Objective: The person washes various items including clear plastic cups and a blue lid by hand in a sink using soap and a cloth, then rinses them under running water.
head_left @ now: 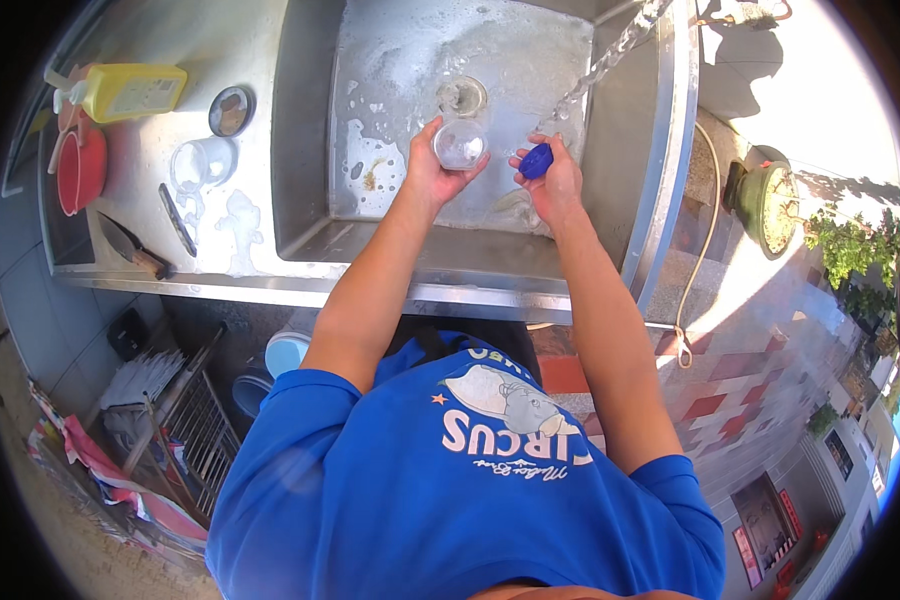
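Note:
Over the stainless steel sink (305, 120), my left hand (426, 178) is closed around a clear round jar (460, 146). My right hand (560, 185) grips a blue lid (535, 162), held a short way to the right of the jar and apart from it. A stream of water (610, 62) comes down from the upper right and meets the fingertips of my right hand. Below the jar, the sink bottom is wet, with patches of white suds (368, 160) and a round drain (462, 95).
On the steel counter to the left are a yellow bottle (140, 92), a red plastic dipper (80, 172), a round lid (231, 111), another clear jar (202, 163), a slim dark tool (177, 220) and a knife (128, 242). A hose (714, 200) hangs beyond the sink's right side.

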Demonstrator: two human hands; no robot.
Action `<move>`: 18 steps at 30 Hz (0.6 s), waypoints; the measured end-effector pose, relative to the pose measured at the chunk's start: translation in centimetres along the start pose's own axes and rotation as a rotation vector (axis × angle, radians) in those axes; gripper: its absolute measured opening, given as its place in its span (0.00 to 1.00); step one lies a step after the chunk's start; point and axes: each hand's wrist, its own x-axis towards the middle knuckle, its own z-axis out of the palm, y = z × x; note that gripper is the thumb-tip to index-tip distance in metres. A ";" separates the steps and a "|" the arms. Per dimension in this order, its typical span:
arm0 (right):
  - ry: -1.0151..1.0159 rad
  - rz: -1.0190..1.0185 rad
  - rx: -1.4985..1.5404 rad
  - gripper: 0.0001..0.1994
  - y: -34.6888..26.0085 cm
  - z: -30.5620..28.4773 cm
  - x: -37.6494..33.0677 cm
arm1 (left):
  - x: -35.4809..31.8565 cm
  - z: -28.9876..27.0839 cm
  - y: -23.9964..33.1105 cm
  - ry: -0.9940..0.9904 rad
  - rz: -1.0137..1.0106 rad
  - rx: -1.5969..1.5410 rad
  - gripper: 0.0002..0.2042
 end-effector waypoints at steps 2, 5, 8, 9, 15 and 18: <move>-0.019 0.000 0.008 0.16 0.3 1.8 2.2 | -1.0 0.0 0.9 0.024 0.008 -0.053 0.21; 0.064 0.037 0.090 0.14 0.4 3.7 4.5 | -2.3 -0.1 2.3 0.019 0.034 -0.120 0.23; 0.014 0.095 0.147 0.16 0.6 3.4 6.7 | -3.0 -0.4 2.8 -0.017 0.064 -0.173 0.23; -0.058 0.101 0.175 0.18 0.5 2.8 7.6 | -3.2 -0.4 2.9 -0.024 0.061 -0.204 0.22; -0.104 0.180 0.356 0.15 -0.3 2.7 6.1 | -4.1 -1.1 3.3 -0.020 0.044 -0.232 0.22; -0.129 0.180 0.344 0.15 -0.4 3.6 3.9 | -4.6 -0.8 3.1 -0.019 0.092 -0.239 0.22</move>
